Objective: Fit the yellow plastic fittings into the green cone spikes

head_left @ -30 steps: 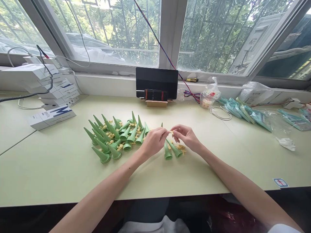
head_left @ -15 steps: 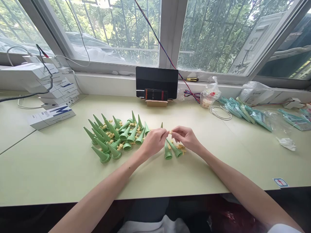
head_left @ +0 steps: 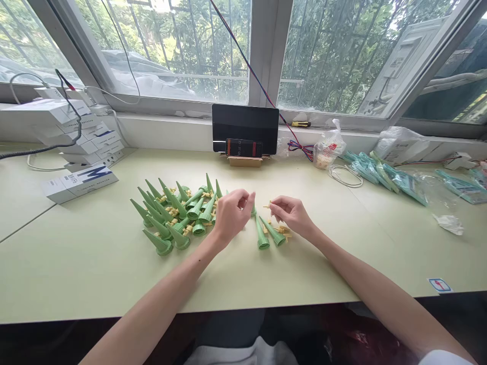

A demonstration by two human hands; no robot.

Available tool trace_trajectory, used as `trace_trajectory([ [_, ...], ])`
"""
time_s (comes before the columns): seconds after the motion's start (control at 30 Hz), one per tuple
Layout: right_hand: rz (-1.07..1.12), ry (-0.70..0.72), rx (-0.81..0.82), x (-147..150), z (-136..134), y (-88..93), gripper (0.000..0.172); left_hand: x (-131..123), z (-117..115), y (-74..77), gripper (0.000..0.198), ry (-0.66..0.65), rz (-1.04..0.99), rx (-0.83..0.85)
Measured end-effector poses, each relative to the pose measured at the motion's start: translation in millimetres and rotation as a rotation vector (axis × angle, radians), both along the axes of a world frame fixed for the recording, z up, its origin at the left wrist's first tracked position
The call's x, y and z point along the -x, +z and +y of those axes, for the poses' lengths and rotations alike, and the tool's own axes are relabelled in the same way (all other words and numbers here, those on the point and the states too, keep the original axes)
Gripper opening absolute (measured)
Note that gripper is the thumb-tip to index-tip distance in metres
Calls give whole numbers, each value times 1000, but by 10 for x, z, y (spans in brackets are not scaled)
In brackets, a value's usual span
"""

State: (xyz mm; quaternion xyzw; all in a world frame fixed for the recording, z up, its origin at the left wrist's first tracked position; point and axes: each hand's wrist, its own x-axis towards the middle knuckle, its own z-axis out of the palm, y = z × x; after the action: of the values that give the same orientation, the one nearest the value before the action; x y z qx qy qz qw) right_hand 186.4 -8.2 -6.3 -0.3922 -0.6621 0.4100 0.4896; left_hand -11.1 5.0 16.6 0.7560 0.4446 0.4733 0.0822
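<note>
My right hand (head_left: pixel 292 215) pinches a small yellow part (head_left: pixel 267 206) between thumb and forefinger, just above the table (head_left: pixel 95 263). My left hand (head_left: pixel 230 215) hovers to the left of it, fingers loosely curled and parted, with the fingertips at the tip of a green cone (head_left: pixel 253 210) lying on the table. I see nothing held in the left hand. Two more green cones (head_left: pixel 268 233) lie below and between the hands, with a few loose yellow parts (head_left: pixel 283 231) under the right hand. A heap of several green cones (head_left: pixel 175 213) lies left of the left hand.
A dark tablet with a phone in front of it (head_left: pixel 245 131) stands at the back on a small stand. White boxes (head_left: pixel 81 180) lie and stack at the left. Teal packets (head_left: pixel 384 175), plastic bags (head_left: pixel 329 148) and a coiled white cable (head_left: pixel 344 177) lie at the right.
My left hand has let go of the yellow part and moved left and slightly up to the cone's tip. My right hand stays in place with the yellow part.
</note>
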Motion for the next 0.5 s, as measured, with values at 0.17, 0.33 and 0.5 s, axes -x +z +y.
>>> trace_trajectory([
  [0.17, -22, -25, -8, -10, 8, -25, 24, 37, 49, -7, 24, 40, 44, 52],
  [0.33, -44, -26, -11, 0, 9, -32, 25, 48, 92, -65, 24, -16, 133, 131],
  [0.5, -60, -21, -19, 0, 11, -32, 27, 55, 109, -77, 17, -49, 144, 117],
])
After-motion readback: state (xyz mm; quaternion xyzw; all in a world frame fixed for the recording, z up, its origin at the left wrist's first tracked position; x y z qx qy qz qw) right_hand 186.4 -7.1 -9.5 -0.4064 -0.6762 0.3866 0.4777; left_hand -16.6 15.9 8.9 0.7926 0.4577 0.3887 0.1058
